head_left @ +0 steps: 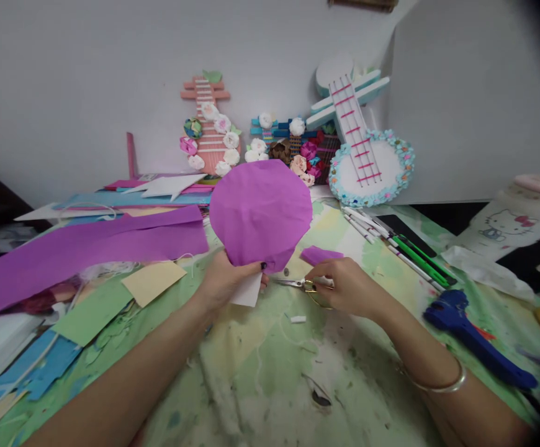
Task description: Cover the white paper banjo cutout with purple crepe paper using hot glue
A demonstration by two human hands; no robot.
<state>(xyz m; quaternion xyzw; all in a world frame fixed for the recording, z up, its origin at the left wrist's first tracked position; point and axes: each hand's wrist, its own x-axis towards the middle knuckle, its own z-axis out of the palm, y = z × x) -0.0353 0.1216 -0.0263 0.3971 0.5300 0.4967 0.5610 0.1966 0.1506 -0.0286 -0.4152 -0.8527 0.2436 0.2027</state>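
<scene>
My left hand (227,280) is closed on the lower edge of a round purple paper piece (261,211), held upright over the table together with a small white paper piece (247,290). My right hand (347,287) grips small scissors (293,282), whose blades point left toward the bottom of the purple piece. A small purple offcut (319,253) lies just behind the right hand. A long purple paper strip (84,251) stretches across the left side.
A blue glue gun (472,335) lies at right, with pens and glue sticks (391,239) behind it. Coloured paper sheets (93,310) cover the left. Decorated craft guitars (367,149) and paper flowers lean on the wall. The green mat (270,372) is stained.
</scene>
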